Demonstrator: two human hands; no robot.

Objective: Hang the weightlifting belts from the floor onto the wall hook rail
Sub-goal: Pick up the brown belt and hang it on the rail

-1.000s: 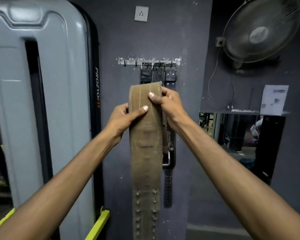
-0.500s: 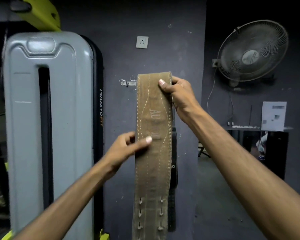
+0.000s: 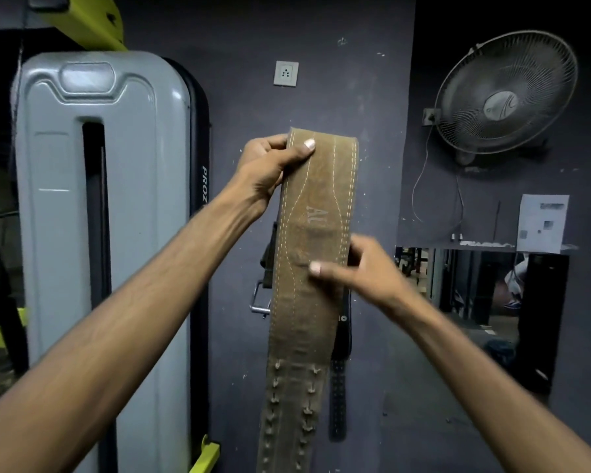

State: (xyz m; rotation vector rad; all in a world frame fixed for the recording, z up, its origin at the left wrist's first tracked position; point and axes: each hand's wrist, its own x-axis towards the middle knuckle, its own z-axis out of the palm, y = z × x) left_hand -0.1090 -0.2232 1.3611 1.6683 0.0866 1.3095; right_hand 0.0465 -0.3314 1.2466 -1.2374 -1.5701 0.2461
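A wide tan suede weightlifting belt (image 3: 307, 322) with white stitching and paired holes hangs folded over in front of the dark wall. My left hand (image 3: 270, 165) grips its top left edge, thumb on the front. My right hand (image 3: 362, 271), blurred, holds the belt's right edge at mid-height, thumb across the front. Its metal buckle (image 3: 260, 303) pokes out behind on the left. Black belts (image 3: 338, 380) hang on the wall behind it. The tan belt hides the hook rail.
A tall grey machine shroud (image 3: 99, 233) stands at the left, with yellow frame parts (image 3: 89, 22) above it. A wall socket (image 3: 286, 73) sits high at centre. A wall fan (image 3: 505, 97) is at the right, above a mirror (image 3: 478, 291) and a paper notice (image 3: 541, 221).
My hands have swapped places on the belt: the left went up to the top edge, the right came down to the middle. The belt sits slightly lower and to the right.
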